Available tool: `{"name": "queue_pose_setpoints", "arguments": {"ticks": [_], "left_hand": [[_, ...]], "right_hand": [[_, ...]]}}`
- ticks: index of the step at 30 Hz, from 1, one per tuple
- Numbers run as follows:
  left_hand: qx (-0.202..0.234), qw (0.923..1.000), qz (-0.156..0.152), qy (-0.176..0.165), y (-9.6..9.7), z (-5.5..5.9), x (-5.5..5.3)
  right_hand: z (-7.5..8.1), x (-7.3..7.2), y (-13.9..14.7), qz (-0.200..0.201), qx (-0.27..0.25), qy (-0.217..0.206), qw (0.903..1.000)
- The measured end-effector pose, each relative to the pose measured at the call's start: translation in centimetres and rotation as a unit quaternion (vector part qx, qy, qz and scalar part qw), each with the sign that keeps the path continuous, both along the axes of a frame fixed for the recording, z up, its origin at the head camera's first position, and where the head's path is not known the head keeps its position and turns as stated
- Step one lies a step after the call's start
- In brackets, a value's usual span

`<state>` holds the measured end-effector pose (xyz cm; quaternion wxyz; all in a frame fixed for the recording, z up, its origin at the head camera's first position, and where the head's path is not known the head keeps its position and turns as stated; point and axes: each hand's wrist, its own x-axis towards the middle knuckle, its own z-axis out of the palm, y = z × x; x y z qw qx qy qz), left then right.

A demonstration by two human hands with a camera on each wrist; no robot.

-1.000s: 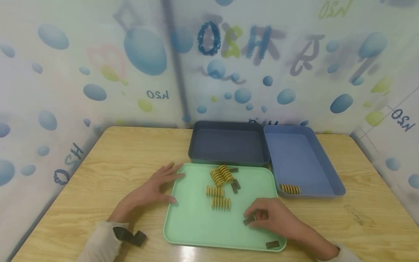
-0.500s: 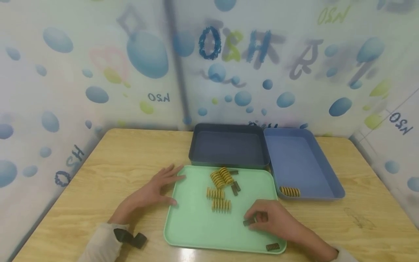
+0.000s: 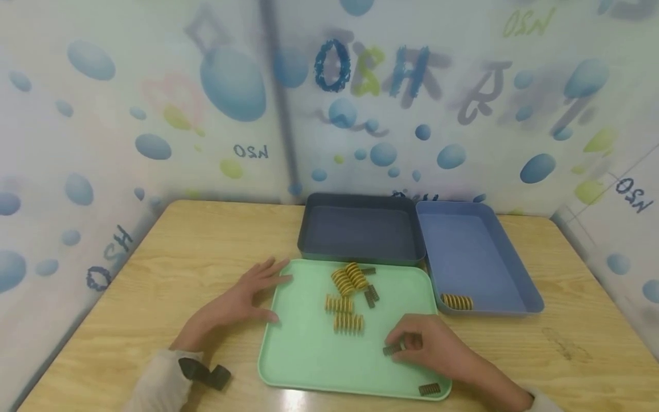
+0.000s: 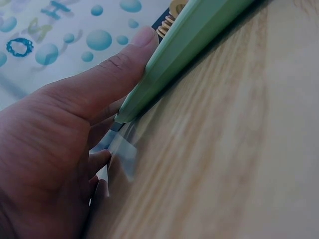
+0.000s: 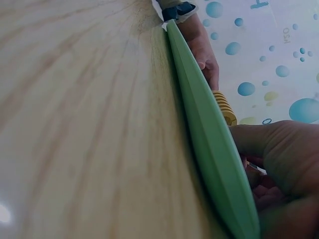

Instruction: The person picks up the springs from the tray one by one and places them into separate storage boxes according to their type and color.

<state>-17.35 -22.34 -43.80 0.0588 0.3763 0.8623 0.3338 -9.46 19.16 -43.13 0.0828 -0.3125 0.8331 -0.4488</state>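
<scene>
My right hand [image 3: 428, 345] pinches a small dark coil spring [image 3: 392, 349] between thumb and fingers, low over the right part of the green tray [image 3: 304, 355]. Its curled fingers show behind the tray's edge in the right wrist view. My left hand [image 3: 247, 292] lies at the tray's left edge with fingers spread; in the left wrist view its thumb [image 4: 124, 57] rests on the rim. Several yellow coil springs [image 3: 348, 323] lie in the tray's middle and back. Beside them are small dark springs [image 3: 370, 297], and another dark spring [image 3: 429, 389] sits in the near right corner.
A dark navy bin [image 3: 360, 229] stands behind the tray. To its right is a blue bin [image 3: 471, 246] with one yellow spring [image 3: 457, 301] in its near left corner. All rest on a wooden table [image 3: 221, 234] against a patterned wall [image 3: 206, 154].
The head view shifts slightly. Both hands and the springs stay in the same places.
</scene>
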Motion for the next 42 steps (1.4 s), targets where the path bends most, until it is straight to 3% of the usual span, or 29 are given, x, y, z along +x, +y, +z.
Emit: {"name": "queue_pose_setpoints", "arguments": {"ticks": [9,16,29,42], "left_hand": [[-0.004,1.0000,-0.003,-0.004,0.3,0.1,-0.1],[0.000,0.9999,-0.002,0.014,-0.3,0.0,0.2],[-0.002,0.9999,-0.002,0.013,0.0,-0.1,0.0],[0.003,1.0000,0.001,0.002,0.0,0.0,0.1]], "right_hand": [[0.1,0.3,0.2,-0.005,-0.004,0.009,0.9999],[0.0,0.2,-0.3,0.003,-0.010,0.020,0.9997],[0.1,0.2,0.0,-0.003,0.005,0.012,0.9999],[2.3,-1.2,-0.3,-0.018,0.008,-0.005,0.9998]]}}
